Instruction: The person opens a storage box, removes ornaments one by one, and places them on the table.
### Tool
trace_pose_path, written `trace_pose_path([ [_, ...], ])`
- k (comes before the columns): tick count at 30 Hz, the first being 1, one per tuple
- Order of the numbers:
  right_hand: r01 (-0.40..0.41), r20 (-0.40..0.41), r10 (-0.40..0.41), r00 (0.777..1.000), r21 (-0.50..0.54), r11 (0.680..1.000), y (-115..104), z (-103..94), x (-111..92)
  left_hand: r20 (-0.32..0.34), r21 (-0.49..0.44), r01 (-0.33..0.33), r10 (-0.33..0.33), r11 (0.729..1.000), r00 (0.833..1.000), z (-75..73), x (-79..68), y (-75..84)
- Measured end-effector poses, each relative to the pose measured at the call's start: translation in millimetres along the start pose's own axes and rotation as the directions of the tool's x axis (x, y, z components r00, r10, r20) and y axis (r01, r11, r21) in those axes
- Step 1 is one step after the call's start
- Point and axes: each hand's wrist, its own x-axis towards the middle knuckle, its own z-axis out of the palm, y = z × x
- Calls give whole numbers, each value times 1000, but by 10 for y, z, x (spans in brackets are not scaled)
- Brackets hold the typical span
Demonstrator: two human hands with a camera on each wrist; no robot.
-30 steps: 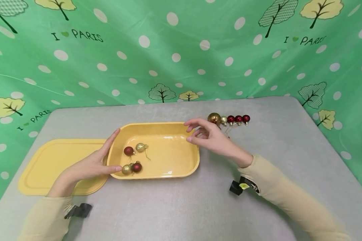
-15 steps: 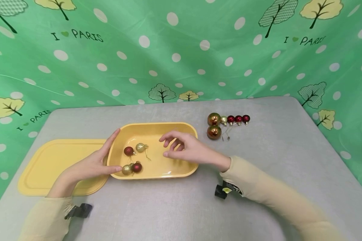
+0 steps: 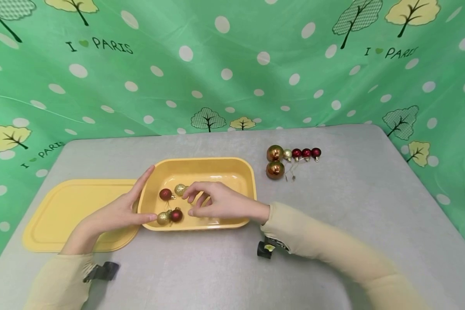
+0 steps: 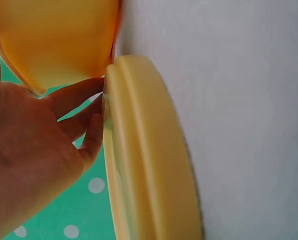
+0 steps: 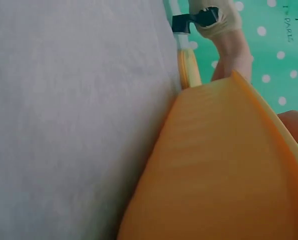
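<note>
Holding the right hand (image 3: 217,200) half open over the yellow tub (image 3: 232,168), with nothing seen in its grip, close to the far gold ball (image 3: 179,190) inside; resting the left hand (image 3: 120,211), spread wide, against the tub's left end; expect a light, hard ball, sparkly and not too slippery, maybe easy to crack; pinch softly by the round sides.

A yellow rounded-rectangular container (image 3: 195,167) sits upright, open-topped, on the grey surface (image 3: 201,271), the left hand (image 3: 120,212) touching its left end. Inside, toward the back, a small dark red bauble (image 3: 165,194) lies near a gold glitter bauble (image 3: 180,189), which the right hand (image 3: 218,201) partly hides. Nearer the front, a second gold glitter bauble (image 3: 163,218) and a second dark red bauble (image 3: 176,215) lie side by side.
</note>
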Motion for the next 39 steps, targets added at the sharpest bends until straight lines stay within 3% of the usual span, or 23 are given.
trace_pose_path([
  [9,-49,37,49,998,15,999,19,139,146,-4,16,4,-4,1000,1000,-2,1,5],
  [20,-158,66,164,984,-81,984,43,198,215,-2,31,-10,10,999,1000,-2,8,7],
  [24,-159,102,175,979,-146,976,83,229,250,-2,13,-11,11,1000,1000,6,6,12],
  [28,-103,148,139,979,-229,968,92,262,289,-9,12,-6,6,1000,1000,9,-26,12],
  [31,-74,178,113,978,-213,974,93,276,304,-14,15,3,-3,1000,1000,3,-40,-2],
  [39,-106,204,131,970,-128,986,89,253,275,-10,12,-25,26,1000,1000,15,-1,-2],
])
